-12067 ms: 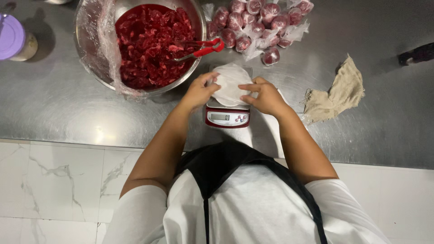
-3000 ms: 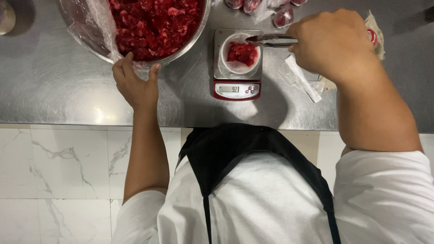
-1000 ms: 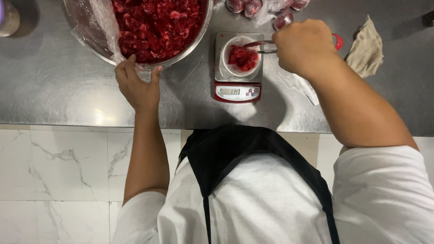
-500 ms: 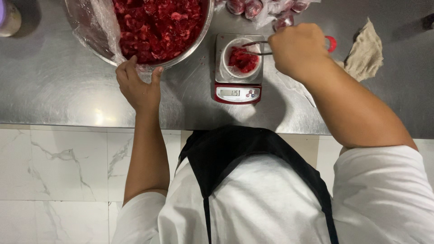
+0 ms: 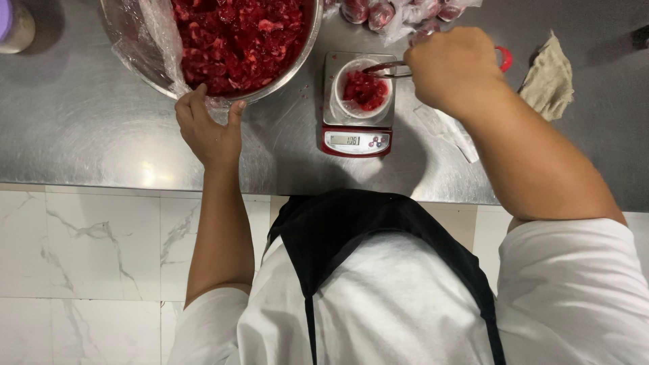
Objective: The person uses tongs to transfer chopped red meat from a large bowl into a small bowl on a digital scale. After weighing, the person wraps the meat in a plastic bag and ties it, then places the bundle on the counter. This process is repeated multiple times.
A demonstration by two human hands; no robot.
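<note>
- Gripping metal tongs (image 5: 387, 67) in a closed fist, the right hand (image 5: 451, 71) sits at upper right of the frame; the tong tips reach over a small white cup (image 5: 363, 91) of red chopped pieces.
- Fingers of the left hand (image 5: 208, 128) press together against the rim of the big steel bowl (image 5: 297, 57) at upper centre, thumb apart (steadying it, I judge).
- The cup rests on a red kitchen scale (image 5: 356, 140) at centre top.
- Risk: a heavy drop from the tongs could overshoot the weight or spill wet pieces onto the scale.
- Risk: the loose plastic film (image 5: 152, 34) under the left fingers could slip, letting the bowl slide on the steel counter (image 5: 74, 128).
</note>
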